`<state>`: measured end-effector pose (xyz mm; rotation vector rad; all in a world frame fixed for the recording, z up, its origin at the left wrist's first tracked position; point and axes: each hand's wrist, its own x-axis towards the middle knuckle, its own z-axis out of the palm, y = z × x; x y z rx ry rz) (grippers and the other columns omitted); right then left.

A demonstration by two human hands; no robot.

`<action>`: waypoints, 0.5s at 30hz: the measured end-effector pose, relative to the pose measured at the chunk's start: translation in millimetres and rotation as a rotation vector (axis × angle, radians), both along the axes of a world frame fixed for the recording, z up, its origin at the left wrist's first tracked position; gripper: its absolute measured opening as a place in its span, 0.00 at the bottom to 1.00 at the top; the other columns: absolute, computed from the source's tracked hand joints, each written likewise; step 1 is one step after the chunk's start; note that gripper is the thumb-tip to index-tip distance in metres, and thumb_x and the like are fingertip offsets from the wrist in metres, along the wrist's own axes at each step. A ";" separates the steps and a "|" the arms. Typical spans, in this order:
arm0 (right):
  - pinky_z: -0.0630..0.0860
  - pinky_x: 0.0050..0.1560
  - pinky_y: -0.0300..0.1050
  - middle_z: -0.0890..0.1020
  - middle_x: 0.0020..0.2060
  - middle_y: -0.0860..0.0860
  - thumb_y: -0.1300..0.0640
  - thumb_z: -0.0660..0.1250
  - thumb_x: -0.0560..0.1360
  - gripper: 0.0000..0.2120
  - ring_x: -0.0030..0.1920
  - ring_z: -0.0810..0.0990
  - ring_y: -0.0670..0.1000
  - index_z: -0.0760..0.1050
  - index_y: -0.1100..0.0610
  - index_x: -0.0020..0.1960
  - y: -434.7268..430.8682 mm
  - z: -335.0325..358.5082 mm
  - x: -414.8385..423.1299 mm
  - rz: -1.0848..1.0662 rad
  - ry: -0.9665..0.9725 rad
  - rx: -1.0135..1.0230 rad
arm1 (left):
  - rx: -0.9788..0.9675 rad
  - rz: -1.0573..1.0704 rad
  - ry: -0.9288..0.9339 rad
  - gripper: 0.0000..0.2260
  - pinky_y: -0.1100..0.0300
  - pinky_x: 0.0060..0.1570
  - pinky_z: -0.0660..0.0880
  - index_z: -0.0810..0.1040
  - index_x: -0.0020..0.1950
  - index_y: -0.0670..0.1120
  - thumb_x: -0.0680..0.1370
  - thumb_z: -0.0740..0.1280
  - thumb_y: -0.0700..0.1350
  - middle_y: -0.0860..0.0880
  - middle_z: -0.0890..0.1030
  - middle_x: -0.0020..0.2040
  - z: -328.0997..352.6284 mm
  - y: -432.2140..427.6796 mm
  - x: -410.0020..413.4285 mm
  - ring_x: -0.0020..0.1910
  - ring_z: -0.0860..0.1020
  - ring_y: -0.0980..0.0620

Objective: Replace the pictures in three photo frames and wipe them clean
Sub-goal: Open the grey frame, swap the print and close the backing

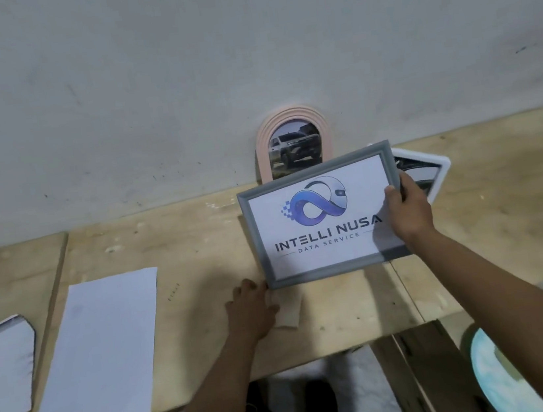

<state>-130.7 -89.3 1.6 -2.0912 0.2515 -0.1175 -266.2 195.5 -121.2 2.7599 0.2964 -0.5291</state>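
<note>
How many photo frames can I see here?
3: a pink arched frame leaning on the wall, a grey frame in the right hand, a white frame behind that hand.

We can read "INTELLI NUSA" and under it "DATA SERVICE" on the picture in the grey frame (322, 214), middle right.

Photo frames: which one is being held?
The grey rectangular frame, gripped by the right hand; the pink arched frame stands against the wall, the white frame lies behind.
</note>
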 end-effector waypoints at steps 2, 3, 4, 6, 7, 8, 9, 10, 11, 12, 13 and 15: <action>0.70 0.55 0.46 0.79 0.63 0.54 0.57 0.56 0.85 0.18 0.58 0.76 0.55 0.69 0.55 0.74 5.9 2.6 1.3 0.008 -0.008 0.021 | -0.076 0.082 0.030 0.22 0.47 0.61 0.71 0.70 0.71 0.54 0.78 0.68 0.55 0.46 0.71 0.65 -0.8 1.7 -0.8 0.67 0.70 0.42; 0.71 0.56 0.48 0.79 0.63 0.54 0.57 0.56 0.85 0.18 0.59 0.76 0.56 0.69 0.54 0.74 8.7 1.9 2.4 0.004 -0.007 0.033 | -0.128 0.122 0.022 0.20 0.50 0.58 0.72 0.71 0.68 0.53 0.77 0.69 0.53 0.45 0.73 0.63 -3.7 3.3 -1.3 0.65 0.73 0.42; 0.72 0.57 0.48 0.79 0.62 0.54 0.56 0.56 0.84 0.18 0.58 0.76 0.56 0.69 0.53 0.74 12.5 1.1 2.5 -0.003 -0.003 0.047 | -0.191 0.174 0.011 0.17 0.52 0.55 0.73 0.72 0.64 0.51 0.77 0.69 0.51 0.44 0.76 0.59 -6.4 6.4 -3.4 0.61 0.76 0.42; 0.70 0.55 0.46 0.80 0.60 0.54 0.57 0.57 0.84 0.18 0.55 0.76 0.53 0.70 0.53 0.73 22.5 0.1 1.3 -0.014 -0.008 0.078 | -0.296 0.295 -0.008 0.15 0.56 0.46 0.72 0.72 0.59 0.47 0.76 0.71 0.48 0.43 0.80 0.53 -7.5 14.2 -8.4 0.54 0.79 0.41; 0.69 0.54 0.45 0.80 0.59 0.53 0.57 0.57 0.84 0.18 0.54 0.76 0.53 0.70 0.53 0.73 26.2 -0.6 0.2 -0.021 -0.010 0.085 | -0.320 0.340 -0.019 0.15 0.56 0.44 0.71 0.71 0.58 0.46 0.76 0.71 0.47 0.42 0.81 0.52 -8.9 18.4 -10.3 0.52 0.80 0.40; 0.69 0.54 0.45 0.80 0.58 0.53 0.57 0.57 0.84 0.18 0.54 0.76 0.53 0.71 0.53 0.73 31.7 0.0 -0.9 -0.021 -0.011 0.097 | -0.322 0.385 -0.035 0.15 0.56 0.43 0.70 0.71 0.58 0.44 0.76 0.72 0.46 0.41 0.81 0.51 -7.8 25.5 -13.6 0.52 0.80 0.39; 0.69 0.54 0.45 0.80 0.57 0.53 0.56 0.57 0.84 0.18 0.54 0.76 0.53 0.71 0.53 0.73 35.6 -0.3 -1.9 -0.019 -0.012 0.109 | -0.316 0.429 -0.054 0.15 0.56 0.43 0.70 0.71 0.58 0.43 0.76 0.72 0.45 0.40 0.81 0.51 -7.1 32.7 -17.0 0.52 0.80 0.38; 0.69 0.54 0.44 0.80 0.56 0.52 0.56 0.57 0.84 0.18 0.54 0.76 0.53 0.71 0.53 0.73 39.5 0.1 -2.7 -0.008 -0.014 0.117 | -0.300 0.483 -0.069 0.14 0.56 0.42 0.69 0.71 0.58 0.42 0.77 0.71 0.44 0.39 0.81 0.51 -5.8 43.0 -21.5 0.52 0.80 0.38; 0.68 0.53 0.44 0.79 0.56 0.51 0.56 0.57 0.84 0.17 0.54 0.76 0.53 0.71 0.53 0.72 43.0 1.0 -3.5 0.006 -0.014 0.127 | -0.277 0.537 -0.085 0.13 0.55 0.42 0.68 0.71 0.58 0.41 0.77 0.70 0.43 0.38 0.81 0.51 -3.3 54.0 -26.3 0.51 0.80 0.37; 0.68 0.53 0.44 0.79 0.56 0.51 0.56 0.57 0.84 0.17 0.54 0.76 0.53 0.71 0.53 0.72 47.0 1.9 -4.8 0.026 -0.015 0.140 | -0.242 0.588 -0.090 0.12 0.55 0.42 0.68 0.71 0.58 0.41 0.78 0.68 0.42 0.37 0.81 0.51 -1.1 68.1 -32.0 0.51 0.79 0.37; 0.69 0.53 0.44 0.79 0.55 0.50 0.56 0.57 0.85 0.16 0.54 0.76 0.53 0.71 0.53 0.72 52.3 4.1 -6.9 0.050 -0.022 0.155 | -0.207 0.632 -0.084 0.12 0.54 0.43 0.68 0.71 0.59 0.41 0.78 0.67 0.41 0.36 0.80 0.53 2.4 83.1 -38.3 0.52 0.79 0.36; 0.71 0.50 0.44 0.78 0.54 0.49 0.56 0.57 0.85 0.15 0.53 0.76 0.52 0.71 0.53 0.70 63.3 9.1 -12.8 0.111 -0.050 0.156 | -0.135 0.707 -0.057 0.12 0.52 0.49 0.71 0.72 0.60 0.42 0.78 0.65 0.42 0.38 0.78 0.57 11.6 106.9 -46.1 0.56 0.76 0.36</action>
